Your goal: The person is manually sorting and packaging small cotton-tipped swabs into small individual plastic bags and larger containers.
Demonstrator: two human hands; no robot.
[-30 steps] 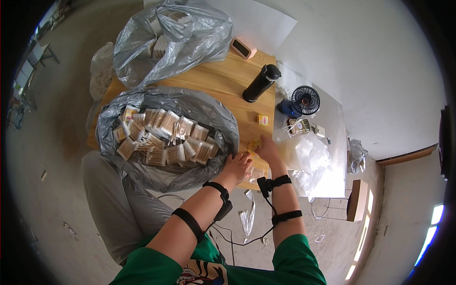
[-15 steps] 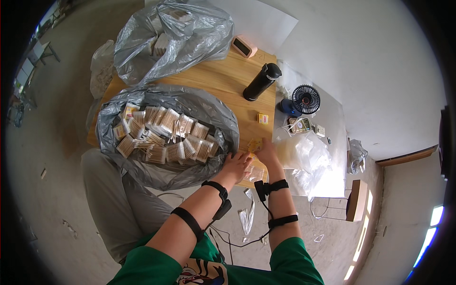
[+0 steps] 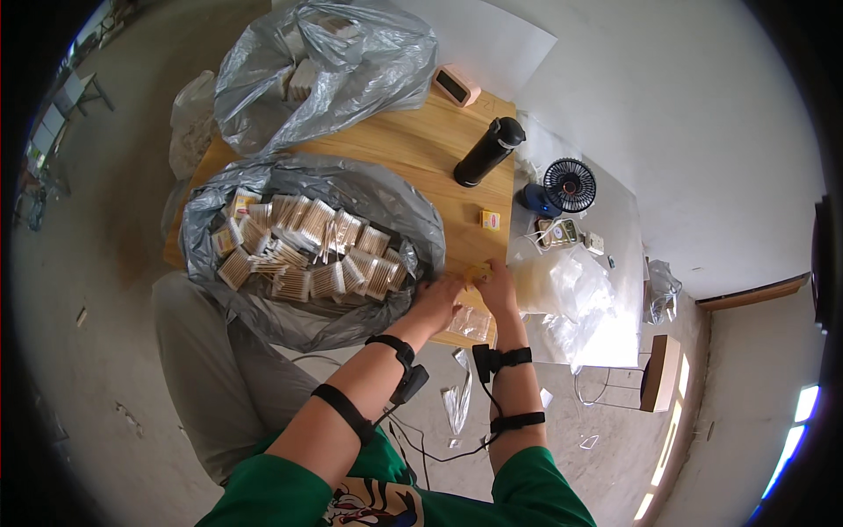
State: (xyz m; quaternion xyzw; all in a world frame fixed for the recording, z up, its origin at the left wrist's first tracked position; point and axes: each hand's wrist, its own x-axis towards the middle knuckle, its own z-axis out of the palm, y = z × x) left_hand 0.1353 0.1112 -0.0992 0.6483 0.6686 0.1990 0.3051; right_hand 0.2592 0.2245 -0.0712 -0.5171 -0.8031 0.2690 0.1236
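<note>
Both of my hands meet over the near right edge of the wooden table [image 3: 413, 149]. My left hand [image 3: 436, 301] and my right hand [image 3: 498, 285] pinch a small yellowish packet of wooden sticks [image 3: 475, 275] between their fingertips. Just left of them lies a big grey plastic bag [image 3: 263, 303], open and filled with several bundles of wooden sticks [image 3: 307, 246]. A filled clear packet [image 3: 471, 323] lies on the table edge under my hands. Black straps circle both wrists and forearms.
A second grey plastic bag [image 3: 334, 61] sits at the table's far end. A black bottle [image 3: 488, 152], a small yellow box [image 3: 490, 220] and a pink device [image 3: 457, 85] are on the table. A small fan [image 3: 568, 185] and clear plastic bags [image 3: 571, 290] lie on a white surface to the right.
My hands have stayed at the table's near right edge, working the small packet; only small finger movements show. The bags have not moved.
</note>
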